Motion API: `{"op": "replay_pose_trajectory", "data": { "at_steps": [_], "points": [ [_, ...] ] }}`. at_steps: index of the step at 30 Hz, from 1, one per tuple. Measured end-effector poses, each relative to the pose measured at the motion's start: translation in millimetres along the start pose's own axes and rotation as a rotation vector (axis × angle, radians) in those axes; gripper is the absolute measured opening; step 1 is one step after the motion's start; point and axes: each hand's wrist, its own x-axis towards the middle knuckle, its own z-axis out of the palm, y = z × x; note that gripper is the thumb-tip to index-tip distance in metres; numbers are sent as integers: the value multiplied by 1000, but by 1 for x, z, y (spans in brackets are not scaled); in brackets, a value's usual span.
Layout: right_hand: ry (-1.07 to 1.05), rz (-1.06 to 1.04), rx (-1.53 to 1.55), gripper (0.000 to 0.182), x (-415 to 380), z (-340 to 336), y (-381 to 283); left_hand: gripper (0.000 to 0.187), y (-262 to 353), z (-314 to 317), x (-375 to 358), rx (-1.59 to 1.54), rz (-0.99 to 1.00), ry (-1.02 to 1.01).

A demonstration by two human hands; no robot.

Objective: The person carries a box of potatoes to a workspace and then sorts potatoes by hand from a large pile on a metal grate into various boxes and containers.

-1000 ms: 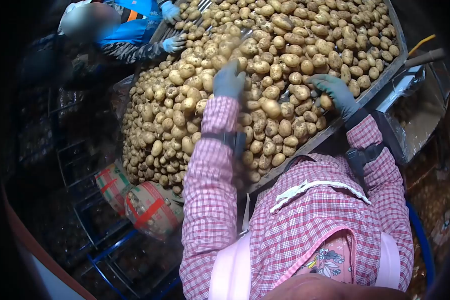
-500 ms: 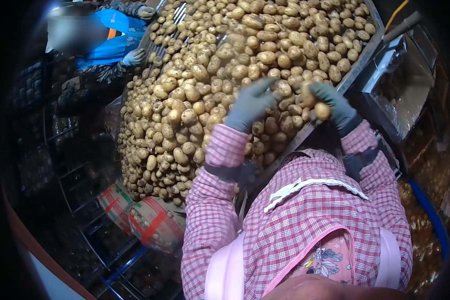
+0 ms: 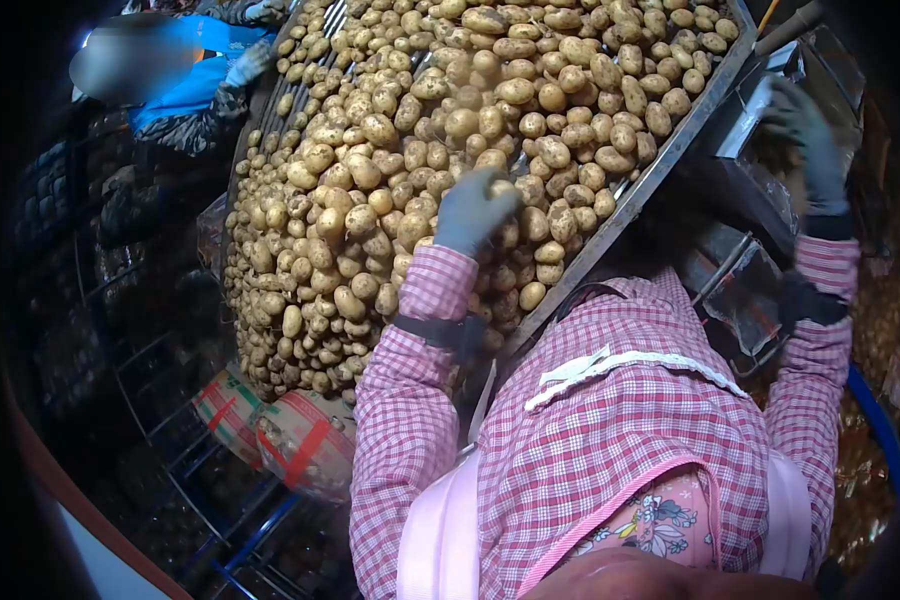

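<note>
Potatoes (image 3: 370, 215) lie heaped over a slatted sorting table in front of me. My left hand (image 3: 475, 212), in a grey-green glove, is over the near part of the heap with its fingers curled around a potato (image 3: 503, 188). Off to the right, my right hand (image 3: 808, 135), gloved the same way, reaches over an open box (image 3: 775, 185) lined with clear plastic. Its fingers look stretched apart, slightly blurred, and no potato shows in them.
A metal rim (image 3: 625, 210) edges the table on my side. Across it, a co-worker in a blue apron (image 3: 195, 90) rests gloved hands at the table's far edge. Bags with red straps (image 3: 305, 440) stand at lower left; a blue hose (image 3: 878, 430) runs at right.
My right hand has moved right from the table edge to the box, and the potatoes it held are gone from it. My left hand has shifted slightly left and down, its fingers now curled.
</note>
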Motion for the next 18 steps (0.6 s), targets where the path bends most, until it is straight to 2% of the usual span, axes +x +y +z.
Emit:
{"op": "replay_pose_trajectory", "data": {
  "at_steps": [2, 3, 4, 5, 6, 7, 8, 9, 10, 11, 13, 15, 17, 18],
  "points": [
    [-94, 55, 44, 44, -7, 124, -31, 38, 20, -21, -9, -759, -285, -23],
    [-168, 109, 94, 36, 4, 167, -15, 39, 27, -31, -15, -1138, -424, -32],
    [-343, 98, 72, 30, 9, 208, -28, 47, 13, -40, -20, -1287, -326, -119],
    [-441, 108, 97, 30, 11, 249, -35, 54, -11, -36, -22, -1335, -221, -99],
    [-506, 53, 20, 31, 18, 286, -38, 56, -28, -37, -25, -1493, -232, -138],
    [-496, -185, -138, 38, 36, 324, -22, 59, -40, -38, -28, -1652, -243, -180],
    [-439, -421, -298, 46, 50, 360, -16, 58, -50, -36, -30, -1709, -274, -107],
    [-493, -344, -378, 54, 62, 386, -10, 58, -59, -33, -32, -1766, -306, -31],
    [-447, -404, -549, 54, 72, 416, 0, 56, -60, -34, -36, -1823, -316, -20],
    [-574, -309, -822, 51, 75, 430, -9, 53, -57, -37, -40, -1880, -326, -9],
    [-397, -396, -872, 38, 78, 456, 2, 46, -49, -45, -42, -1995, -281, -133],
    [-753, 51, -292, 28, 83, 438, -16, 48, -55, -43, -52, -1797, -250, 62],
    [-747, 332, 147, 25, 69, 413, -31, 49, -47, -47, -57, -1646, -259, 207],
    [-704, 464, 372, 26, 57, 408, -29, 50, -58, -48, -56, -1813, -253, 140]
  ]
}}
